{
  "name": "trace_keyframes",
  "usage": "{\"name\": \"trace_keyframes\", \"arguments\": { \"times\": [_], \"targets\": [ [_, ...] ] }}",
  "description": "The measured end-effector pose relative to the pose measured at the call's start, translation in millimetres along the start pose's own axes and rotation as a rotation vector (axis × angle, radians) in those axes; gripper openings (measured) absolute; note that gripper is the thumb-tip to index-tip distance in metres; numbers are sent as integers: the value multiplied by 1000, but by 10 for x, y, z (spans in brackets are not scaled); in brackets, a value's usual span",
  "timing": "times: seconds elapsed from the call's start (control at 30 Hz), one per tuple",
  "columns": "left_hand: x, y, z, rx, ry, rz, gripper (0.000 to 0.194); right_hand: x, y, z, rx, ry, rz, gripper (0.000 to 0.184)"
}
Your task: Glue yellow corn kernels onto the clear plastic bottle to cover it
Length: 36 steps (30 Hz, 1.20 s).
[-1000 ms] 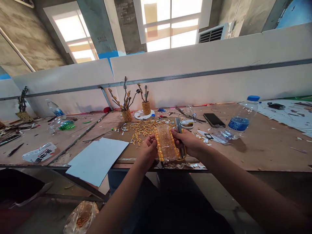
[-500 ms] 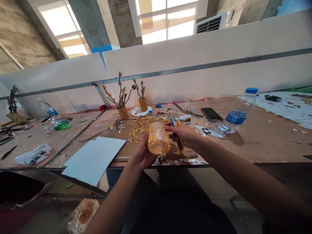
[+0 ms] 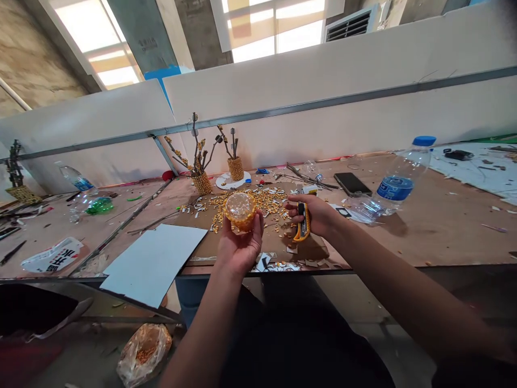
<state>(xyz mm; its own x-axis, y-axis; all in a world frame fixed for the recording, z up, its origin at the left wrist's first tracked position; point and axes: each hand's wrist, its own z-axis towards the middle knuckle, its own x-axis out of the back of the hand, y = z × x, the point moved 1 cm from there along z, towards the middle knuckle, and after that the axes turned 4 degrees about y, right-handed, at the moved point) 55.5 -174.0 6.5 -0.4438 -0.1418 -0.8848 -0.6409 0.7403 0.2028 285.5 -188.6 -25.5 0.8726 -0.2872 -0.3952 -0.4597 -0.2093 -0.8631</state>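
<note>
My left hand is closed round a clear plastic cup covered with yellow corn kernels, held up on end above the table's front edge so I look at its round end. My right hand is closed on a yellow utility knife, a short way right of the cup and not touching it. Loose corn kernels lie scattered on the brown table just behind both hands.
Two small kernel-covered pots with twig trees stand at the back by the white partition. A black phone and a water bottle with a blue cap lie to the right. A white sheet overhangs the front edge. A bag of kernels sits on the floor.
My left hand turned the kernel-covered cup from lying sideways to end-on toward me. My right hand let go of the cup and drew away to the right with the knife.
</note>
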Motion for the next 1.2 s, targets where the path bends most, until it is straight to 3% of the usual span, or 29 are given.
{"name": "trace_keyframes", "arguments": {
  "times": [0.17,0.33,0.47,0.67,0.83,0.97,1.07,1.2],
  "targets": [
    [88,62,-2,-62,-56,144,58,-7,-32,-146,150,-44,-30,30],
    [266,172,45,-229,-90,489,58,-34,24,-435,361,-34,-197,54],
    [346,291,86,-331,-91,775,75,36,118,-528,569,145,-417,62],
    [359,465,258,-459,-47,940,79,250,165,-583,786,457,-797,54],
    [286,468,479,-630,-11,1057,73,539,144,-666,816,613,-1060,55],
    [225,417,518,-686,-50,1211,72,786,184,-707,730,675,-1312,54],
    [209,393,481,-675,-77,1301,80,880,266,-686,600,656,-1573,38],
    [188,407,453,-716,-128,1374,103,894,352,-599,573,551,-1581,24]
  ]
}}
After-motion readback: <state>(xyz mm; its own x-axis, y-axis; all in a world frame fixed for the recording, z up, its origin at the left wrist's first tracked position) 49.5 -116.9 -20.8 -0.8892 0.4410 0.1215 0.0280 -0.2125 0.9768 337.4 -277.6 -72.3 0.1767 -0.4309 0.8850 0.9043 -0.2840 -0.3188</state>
